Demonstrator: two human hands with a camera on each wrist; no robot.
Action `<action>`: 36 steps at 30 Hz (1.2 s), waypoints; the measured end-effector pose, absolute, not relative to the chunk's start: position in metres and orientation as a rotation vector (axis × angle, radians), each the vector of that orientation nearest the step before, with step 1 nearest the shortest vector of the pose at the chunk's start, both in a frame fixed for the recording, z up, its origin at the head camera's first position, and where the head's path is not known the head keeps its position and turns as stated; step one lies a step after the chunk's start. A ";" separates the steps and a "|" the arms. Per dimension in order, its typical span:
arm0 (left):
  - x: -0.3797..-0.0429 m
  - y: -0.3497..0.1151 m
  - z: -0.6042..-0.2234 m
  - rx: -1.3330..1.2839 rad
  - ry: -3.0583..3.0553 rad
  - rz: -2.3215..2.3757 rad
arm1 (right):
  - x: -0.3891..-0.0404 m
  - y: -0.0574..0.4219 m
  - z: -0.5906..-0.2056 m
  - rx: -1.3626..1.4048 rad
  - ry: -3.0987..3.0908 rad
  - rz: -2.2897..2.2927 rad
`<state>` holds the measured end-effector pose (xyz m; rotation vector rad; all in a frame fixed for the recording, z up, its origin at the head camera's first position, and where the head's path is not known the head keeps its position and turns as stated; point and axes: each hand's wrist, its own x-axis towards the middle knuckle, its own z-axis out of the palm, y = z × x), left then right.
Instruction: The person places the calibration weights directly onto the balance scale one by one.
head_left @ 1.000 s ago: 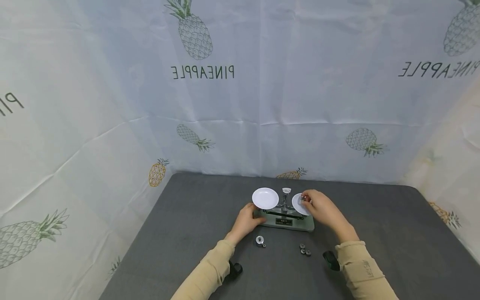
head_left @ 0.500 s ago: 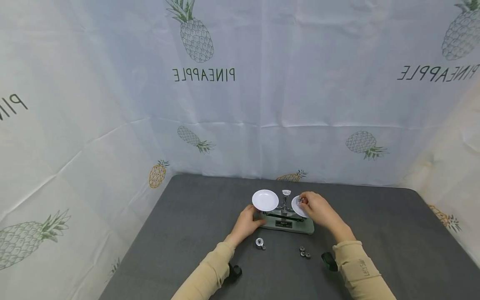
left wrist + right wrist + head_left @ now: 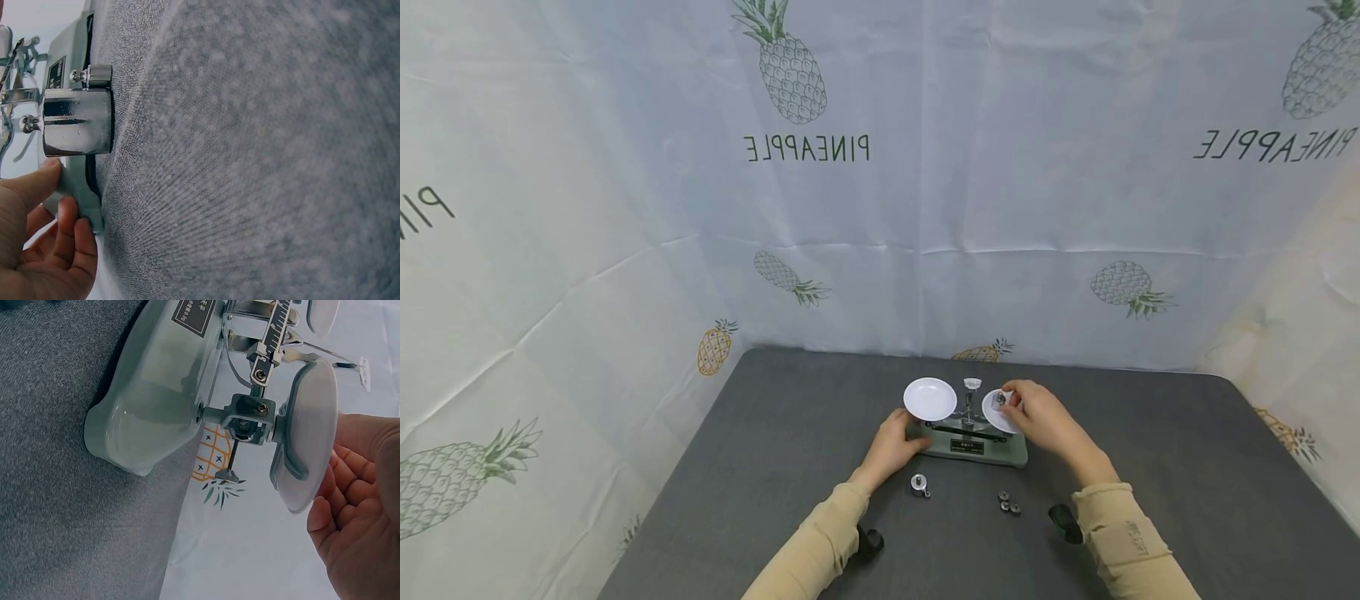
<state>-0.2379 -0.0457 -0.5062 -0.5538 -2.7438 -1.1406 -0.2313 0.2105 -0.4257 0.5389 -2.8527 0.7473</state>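
A green balance scale [image 3: 988, 451] with two white pans stands on the table. My left hand [image 3: 891, 446] grips the left end of its base, thumb on the front and fingers curled at the end. Over the right pan [image 3: 992, 421] my right hand [image 3: 1041, 417] pinches a small shiny metal weight [image 3: 1000, 399] by its upper part. That pan hides the weight and fingertips in the right wrist view. Nothing lies on the left pan [image 3: 930, 399]. In front of the base stand a larger cylindrical weight [image 3: 78, 122] and a small weight [image 3: 99, 75], both knobbed.
Several small dark metal pieces [image 3: 1009, 503] lie on the dark grey tabletop [image 3: 820, 400], in front of the scale's right half. A pineapple-print curtain [image 3: 865, 308] hangs behind the table. Black straps [image 3: 870, 543] show below both wrists.
My right fingers have shifted slightly over the right pan, and more of the weight's top shows now. The left hand and the scale stay put; the head view has tilted slightly.
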 end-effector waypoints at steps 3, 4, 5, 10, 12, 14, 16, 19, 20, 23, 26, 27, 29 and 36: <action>-0.237 -0.046 -0.506 -0.557 -2.739 -1.144 | -0.229 0.211 -0.424 0.535 -2.850 0.749; -0.237 -0.046 -0.506 -0.556 -2.739 -1.141 | -0.228 0.212 -0.423 0.536 -2.846 0.744; -0.237 -0.046 -0.506 -0.556 -2.738 -1.142 | -0.227 0.212 -0.422 0.532 -2.843 0.743; -0.238 -0.045 -0.506 -0.557 -2.740 -1.132 | -0.220 0.214 -0.419 0.550 -2.806 0.739; -0.238 -0.045 -0.507 -0.557 -2.739 -1.129 | -0.217 0.215 -0.418 0.565 -2.788 0.744; -0.238 -0.045 -0.507 -0.559 -2.734 -1.130 | -0.214 0.215 -0.417 0.578 -2.769 0.749; -0.238 -0.046 -0.507 -0.558 -2.733 -1.127 | -0.211 0.216 -0.417 0.580 -2.759 0.750; -0.237 -0.046 -0.507 -0.557 -2.734 -1.127 | -0.205 0.216 -0.417 0.570 -2.752 0.761; -0.237 -0.046 -0.507 -0.555 -2.739 -1.127 | -0.203 0.217 -0.417 0.564 -2.755 0.765; -0.237 -0.046 -0.508 -0.556 -2.742 -1.129 | -0.195 0.217 -0.418 0.565 -2.746 0.786; -0.238 -0.046 -0.509 -0.554 -2.740 -1.134 | -0.188 0.218 -0.421 0.572 -2.733 0.820; -0.238 -0.046 -0.509 -0.555 -2.737 -1.136 | -0.186 0.218 -0.422 0.574 -2.729 0.840; -0.238 -0.046 -0.509 -0.554 -2.733 -1.146 | -0.181 0.219 -0.424 0.579 -2.722 0.884; -0.238 -0.046 -0.509 -0.550 -2.730 -1.127 | -0.170 0.221 -0.437 0.612 -2.696 1.016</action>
